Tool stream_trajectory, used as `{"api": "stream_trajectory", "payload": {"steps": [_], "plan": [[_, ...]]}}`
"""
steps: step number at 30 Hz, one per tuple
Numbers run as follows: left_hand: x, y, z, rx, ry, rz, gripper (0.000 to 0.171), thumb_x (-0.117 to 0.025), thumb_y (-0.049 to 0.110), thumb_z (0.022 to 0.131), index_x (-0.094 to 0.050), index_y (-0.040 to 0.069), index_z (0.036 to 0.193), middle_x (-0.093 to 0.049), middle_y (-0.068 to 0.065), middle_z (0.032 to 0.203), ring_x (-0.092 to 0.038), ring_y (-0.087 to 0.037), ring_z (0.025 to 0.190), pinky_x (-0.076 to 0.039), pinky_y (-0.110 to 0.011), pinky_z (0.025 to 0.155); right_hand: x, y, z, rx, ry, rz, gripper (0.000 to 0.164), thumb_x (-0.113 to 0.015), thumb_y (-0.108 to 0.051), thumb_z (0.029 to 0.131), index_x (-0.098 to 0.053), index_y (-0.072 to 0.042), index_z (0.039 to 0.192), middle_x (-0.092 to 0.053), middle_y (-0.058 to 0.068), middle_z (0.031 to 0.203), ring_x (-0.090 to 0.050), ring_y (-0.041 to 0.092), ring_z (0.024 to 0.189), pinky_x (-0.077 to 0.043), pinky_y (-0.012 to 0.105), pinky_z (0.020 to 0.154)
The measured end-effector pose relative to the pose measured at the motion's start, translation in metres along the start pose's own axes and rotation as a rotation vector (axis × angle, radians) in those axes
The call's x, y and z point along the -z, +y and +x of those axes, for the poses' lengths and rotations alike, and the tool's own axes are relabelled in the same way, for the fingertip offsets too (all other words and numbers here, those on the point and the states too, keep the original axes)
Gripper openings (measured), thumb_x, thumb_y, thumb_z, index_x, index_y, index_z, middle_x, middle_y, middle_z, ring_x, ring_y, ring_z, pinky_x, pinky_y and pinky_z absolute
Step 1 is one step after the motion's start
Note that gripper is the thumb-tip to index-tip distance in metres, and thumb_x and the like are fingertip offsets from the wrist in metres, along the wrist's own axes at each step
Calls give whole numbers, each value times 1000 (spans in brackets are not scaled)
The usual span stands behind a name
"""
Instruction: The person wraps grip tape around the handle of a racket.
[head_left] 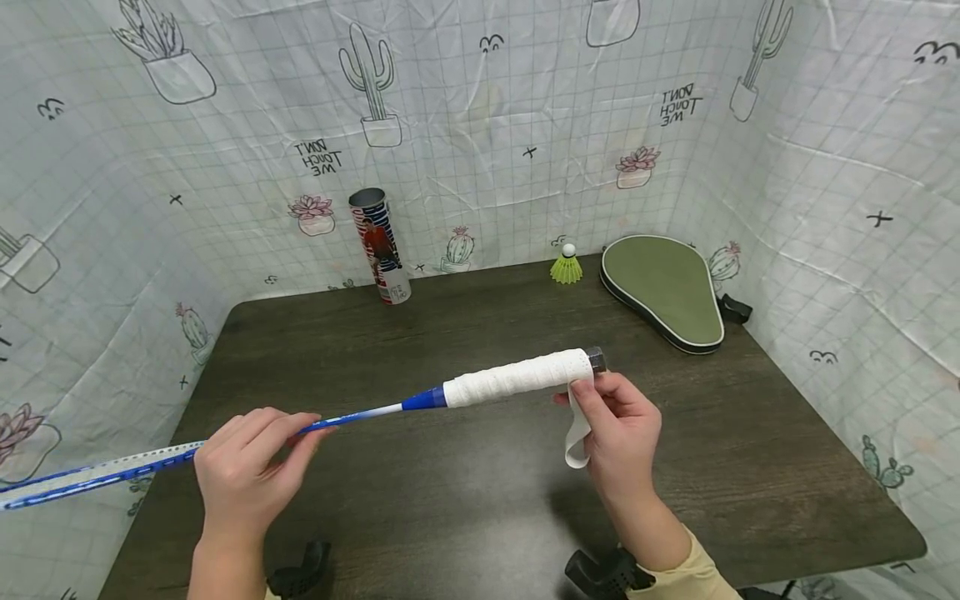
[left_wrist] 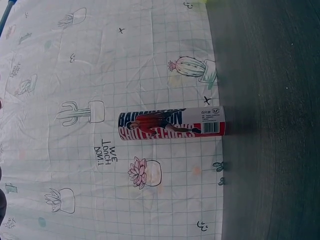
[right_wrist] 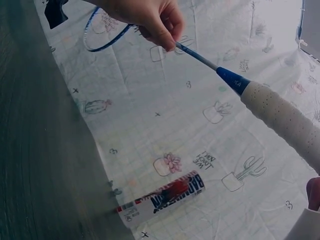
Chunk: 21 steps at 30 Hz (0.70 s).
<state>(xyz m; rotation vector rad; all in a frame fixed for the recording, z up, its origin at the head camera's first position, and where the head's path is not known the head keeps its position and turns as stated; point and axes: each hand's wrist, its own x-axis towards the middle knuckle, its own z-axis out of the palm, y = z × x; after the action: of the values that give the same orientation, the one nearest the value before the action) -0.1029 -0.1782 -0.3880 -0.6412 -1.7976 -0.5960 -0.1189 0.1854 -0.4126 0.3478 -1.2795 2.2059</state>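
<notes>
A blue and white badminton racket (head_left: 425, 399) is held above the table, its handle to the right and its head running off the left edge of the head view. My left hand (head_left: 251, 467) pinches the shaft close to the racket head. White perforated grip tape (head_left: 517, 379) is wound around most of the handle, leaving the dark butt end (head_left: 596, 359) bare. Near that end my right hand (head_left: 624, 425) pinches the tape, and a loose loop of it hangs below the thumb. In the right wrist view the wrapped handle (right_wrist: 280, 117) shows close up.
A shuttlecock tube (head_left: 381, 250) stands at the table's back left. Along the back right are a yellow-green shuttlecock (head_left: 567, 265) and an olive paddle case (head_left: 663, 292). Patterned cloth (head_left: 480, 108) hangs behind and at both sides of the dark wooden table (head_left: 465, 508).
</notes>
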Motion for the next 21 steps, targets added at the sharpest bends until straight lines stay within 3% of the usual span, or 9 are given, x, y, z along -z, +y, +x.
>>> {"api": "stream_trajectory", "payload": {"steps": [5,9,11,15,21], "plan": [[-2,0,-1,23,19,21,40,-78,42,93,-80,6,74,-68,-2,66,-54,-20,55,-37,-28,58,2,0,0,9,1,-23,12,-66,18,89,-67,8,83,-72,7,80,-74,18,64,-57,21,58],[-4,-1,-1,42,46,47,41,-77,43,93,-80,6,75,-68,-4,68,-54,-26,58,-36,-30,67,3,0,-1,46,-62,13,11,-61,21,90,-67,14,93,-74,10,90,-75,20,71,-59,23,59],[-5,-1,0,47,40,47,41,-76,43,93,-80,5,76,-68,-4,68,-54,-26,58,-35,-29,69,3,0,-1,61,-76,27,11,-60,22,91,-67,15,95,-74,11,93,-75,20,73,-62,30,67],[-5,-1,0,41,21,33,41,-76,41,95,-80,5,76,-67,-3,67,-54,-22,56,-35,-26,68,3,0,0,56,-62,5,1,-64,16,92,-65,17,92,-75,11,90,-74,19,71,-62,30,68],[-3,0,0,19,11,42,28,-76,27,91,-78,5,74,-65,-2,64,-49,-16,51,-33,-25,57,2,-1,0,-5,-3,-54,12,-65,14,93,-61,14,82,-74,12,84,-73,18,66,-61,27,66]]}}
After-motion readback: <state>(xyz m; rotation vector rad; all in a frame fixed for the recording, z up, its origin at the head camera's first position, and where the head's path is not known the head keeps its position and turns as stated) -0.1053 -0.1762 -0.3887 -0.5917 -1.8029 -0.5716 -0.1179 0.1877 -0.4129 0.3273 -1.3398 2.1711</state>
